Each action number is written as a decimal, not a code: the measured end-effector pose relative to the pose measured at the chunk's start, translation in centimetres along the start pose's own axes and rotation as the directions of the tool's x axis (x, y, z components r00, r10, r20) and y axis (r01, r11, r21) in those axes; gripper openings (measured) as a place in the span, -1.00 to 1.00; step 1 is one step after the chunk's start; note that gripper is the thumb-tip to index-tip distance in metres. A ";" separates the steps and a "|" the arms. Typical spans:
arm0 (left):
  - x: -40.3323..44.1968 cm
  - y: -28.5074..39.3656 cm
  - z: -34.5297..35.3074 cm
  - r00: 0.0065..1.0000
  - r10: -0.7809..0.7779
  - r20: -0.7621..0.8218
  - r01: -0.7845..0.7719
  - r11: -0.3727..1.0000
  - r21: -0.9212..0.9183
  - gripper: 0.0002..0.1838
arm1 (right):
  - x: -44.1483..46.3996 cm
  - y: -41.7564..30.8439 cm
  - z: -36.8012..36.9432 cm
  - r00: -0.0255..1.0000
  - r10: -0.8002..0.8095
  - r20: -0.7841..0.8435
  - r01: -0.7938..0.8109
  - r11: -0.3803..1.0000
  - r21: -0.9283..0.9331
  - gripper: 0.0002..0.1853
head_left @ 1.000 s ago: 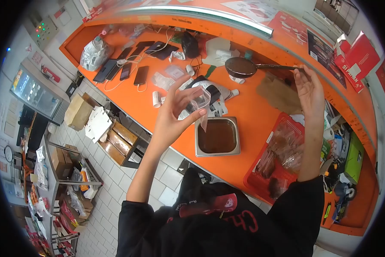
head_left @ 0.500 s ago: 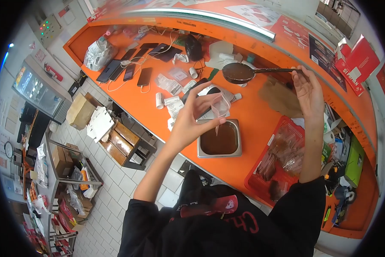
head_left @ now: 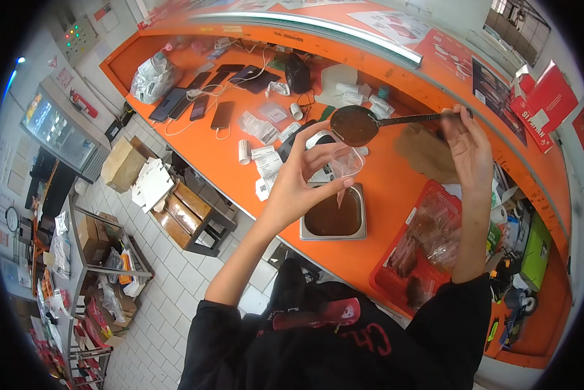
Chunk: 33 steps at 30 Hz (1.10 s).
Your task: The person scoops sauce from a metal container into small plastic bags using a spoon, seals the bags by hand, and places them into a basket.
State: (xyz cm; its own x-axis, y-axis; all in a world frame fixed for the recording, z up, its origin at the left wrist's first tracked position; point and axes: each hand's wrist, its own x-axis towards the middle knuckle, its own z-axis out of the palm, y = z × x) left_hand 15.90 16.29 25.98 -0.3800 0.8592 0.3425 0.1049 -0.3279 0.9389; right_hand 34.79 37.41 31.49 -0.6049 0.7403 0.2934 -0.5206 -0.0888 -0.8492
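In my right hand (head_left: pixel 466 146) is the handle of a dark ladle (head_left: pixel 354 126), its bowl holding brown sauce. My left hand (head_left: pixel 298 185) is wrapped around a small clear plastic bag (head_left: pixel 348 160), whose mouth is spread wide and faces up. The ladle's bowl hangs above the bag's mouth, apart from it. Below the bag, a square metal container (head_left: pixel 363 227) on the counter holds brown sauce (head_left: pixel 331 218). Right of it stands a red plastic basket (head_left: pixel 380 276) with many clear bags (head_left: pixel 417 244), some with brown contents.
Several phones (head_left: pixel 222 115) with white cables lie on the orange counter (head_left: pixel 230 179). Paper rolls (head_left: pixel 244 152) and printed slips (head_left: pixel 266 166) are beyond my left hand. Brown paper (head_left: pixel 428 153) lies under my right forearm's reach. A wooden stool (head_left: pixel 181 218) stands on the tiled floor.
The ladle has moved slightly left and down and now tips toward me, so more sauce shows. The bag has shifted a little right, its mouth opened wider.
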 end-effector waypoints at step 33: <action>1.8 2.1 -0.5 0.999 0.023 0.027 -0.021 0.999 -0.045 -0.13 | -1.1 -4.1 1.6 0.862 -0.399 0.313 0.475 0.852 -0.222 -0.78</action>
State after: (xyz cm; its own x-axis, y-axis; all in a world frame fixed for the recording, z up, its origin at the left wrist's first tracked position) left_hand 14.96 16.98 28.52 -0.3525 0.8619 0.3644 0.0715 -0.3635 0.9288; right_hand 36.58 35.87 35.36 -0.5025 0.4651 0.7289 -0.5966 0.4236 -0.6816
